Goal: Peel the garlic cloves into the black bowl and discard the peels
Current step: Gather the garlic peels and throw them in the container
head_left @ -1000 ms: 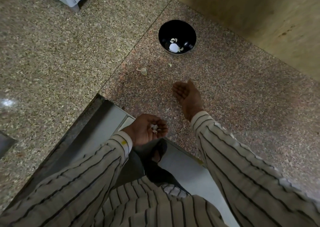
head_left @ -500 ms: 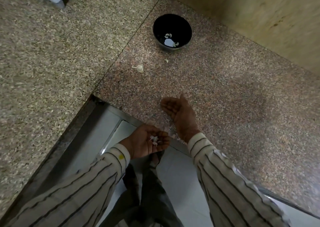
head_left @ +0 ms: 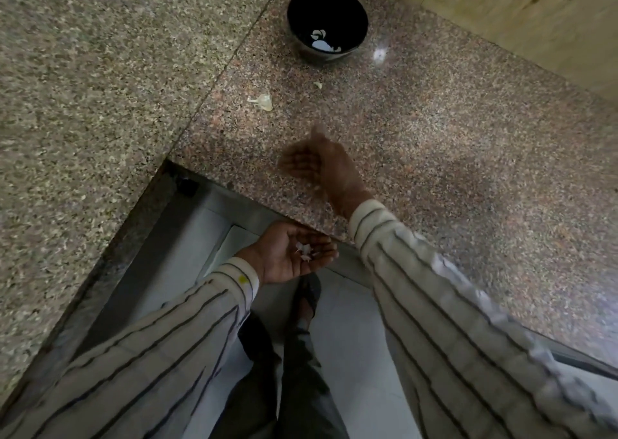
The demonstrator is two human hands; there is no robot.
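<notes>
We see the left hand [head_left: 291,254] held palm up just below the counter edge, fingers loosely cupped round a small heap of pale garlic peels [head_left: 304,250] lying on the palm and finger bases. The right hand [head_left: 317,167] is over the granite counter [head_left: 468,177], near its front edge, palm facing left, edge-on to the surface, fingers straight and together, thumb sticking up; it's motion-blurred, so we cannot tell if it touches the stone. It holds nothing that we can make out.

The black bowl [head_left: 347,10] sits upright at the far side of the counter, close to the wall [head_left: 535,20], well apart from both hands. Inside it we see a few white garlic cloves [head_left: 322,39] at the bottom. Between bowl and right hand, one bigger peel piece [head_left: 262,101] lies on the stone, with a smaller scrap [head_left: 317,85] beside it, nearer the bowl.

Both arms wear striped sleeves [head_left: 468,338]. Below the counter edge we see a light tiled floor [head_left: 351,338], dark trousers and a foot in a sandal [head_left: 307,300].
</notes>
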